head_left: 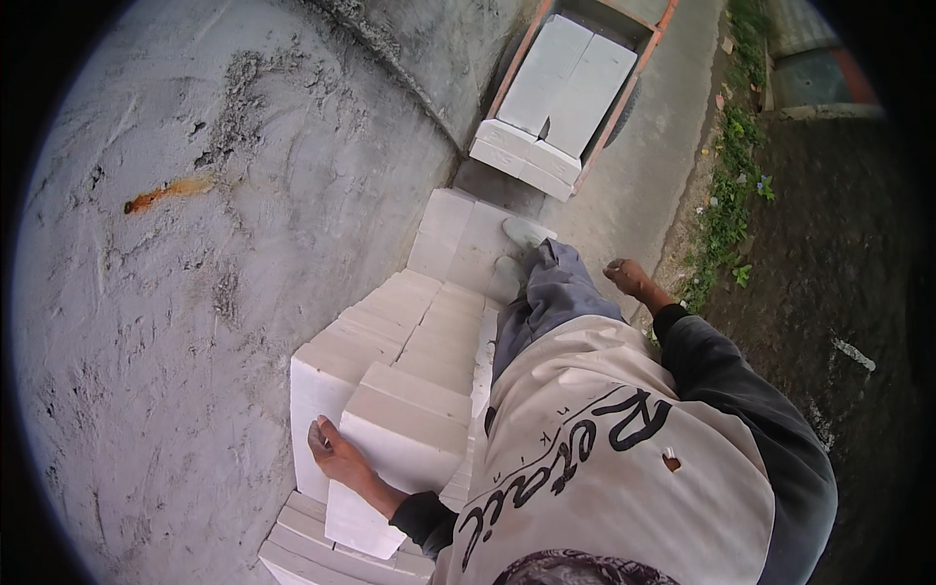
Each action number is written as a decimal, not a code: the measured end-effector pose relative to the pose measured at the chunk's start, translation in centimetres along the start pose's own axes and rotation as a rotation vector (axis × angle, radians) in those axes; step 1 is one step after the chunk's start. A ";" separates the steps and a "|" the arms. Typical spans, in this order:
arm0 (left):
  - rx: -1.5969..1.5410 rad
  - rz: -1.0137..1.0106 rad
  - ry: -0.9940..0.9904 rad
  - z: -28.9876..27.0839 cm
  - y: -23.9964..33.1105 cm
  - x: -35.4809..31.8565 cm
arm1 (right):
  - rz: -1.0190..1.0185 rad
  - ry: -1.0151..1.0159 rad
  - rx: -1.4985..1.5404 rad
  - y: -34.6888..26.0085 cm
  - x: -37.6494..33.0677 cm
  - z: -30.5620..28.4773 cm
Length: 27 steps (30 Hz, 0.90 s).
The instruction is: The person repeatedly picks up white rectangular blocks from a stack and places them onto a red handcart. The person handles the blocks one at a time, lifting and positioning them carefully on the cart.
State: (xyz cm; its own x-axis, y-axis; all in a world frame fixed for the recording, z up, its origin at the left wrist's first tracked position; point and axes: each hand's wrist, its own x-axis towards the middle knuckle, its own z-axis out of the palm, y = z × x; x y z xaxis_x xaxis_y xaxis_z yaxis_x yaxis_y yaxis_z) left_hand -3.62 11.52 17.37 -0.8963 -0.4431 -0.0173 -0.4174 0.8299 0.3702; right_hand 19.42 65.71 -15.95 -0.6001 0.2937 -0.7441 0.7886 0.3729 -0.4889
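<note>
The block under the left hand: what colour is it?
White, with a chalky matte surface; the block under the left hand shows best in the head view.

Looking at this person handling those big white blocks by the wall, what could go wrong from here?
The left hand alone grips the white block, while the right hand hangs free, so the block could tip or slip.

The feet seem to stand on the stacked blocks; an uneven one might shift underfoot.

The bare fingers lie between the block and its neighbour, where they could get pinched.
</note>
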 end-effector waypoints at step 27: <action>-0.158 -0.189 -1.178 44.4 12.0 -11.5 | 0.023 0.076 -0.023 -1.3 12.7 2.2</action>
State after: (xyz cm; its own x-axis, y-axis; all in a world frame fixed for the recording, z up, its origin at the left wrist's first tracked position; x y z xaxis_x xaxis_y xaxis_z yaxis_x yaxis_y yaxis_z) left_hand -4.93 41.66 -19.18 -0.4434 0.0964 -0.8911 -0.6080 0.6981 0.3781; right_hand 11.02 67.01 -25.80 -0.5910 0.3677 -0.7180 0.7995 0.3854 -0.4607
